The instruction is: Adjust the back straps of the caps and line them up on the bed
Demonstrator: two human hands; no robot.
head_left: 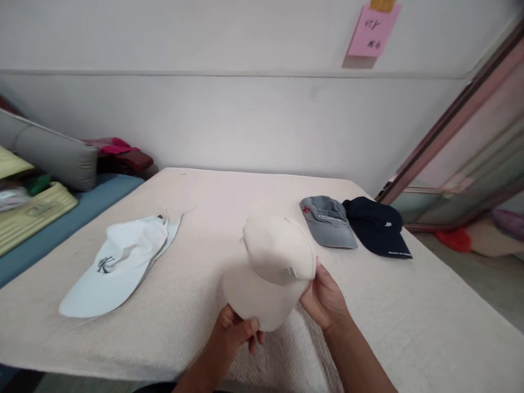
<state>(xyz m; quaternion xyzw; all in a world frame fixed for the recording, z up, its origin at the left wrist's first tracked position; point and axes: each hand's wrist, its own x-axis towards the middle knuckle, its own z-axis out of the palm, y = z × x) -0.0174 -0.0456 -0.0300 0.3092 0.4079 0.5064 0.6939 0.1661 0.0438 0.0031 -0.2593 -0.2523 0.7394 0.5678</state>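
A cream baseball cap (272, 273) is held between my two hands, its brim pointing toward me and down to the left. My left hand (237, 330) pinches the brim's front edge, thumb on top. At the cap's right side, my right hand (325, 297) grips the lower edge of the crown; some of its fingers are hidden behind the cap. To the left lies a white cap (123, 262) with a dark letter logo. A grey cap (328, 221) and a navy cap (379, 226) rest side by side at the right.
The caps lie on a table with a pale textured cover (196, 305). Along the left is a blue surface (117, 188) with a grey cushion (53, 147) and yellow items. A white wall with a pink note (374, 33) stands behind; a framed glass panel (454, 142) is at right.
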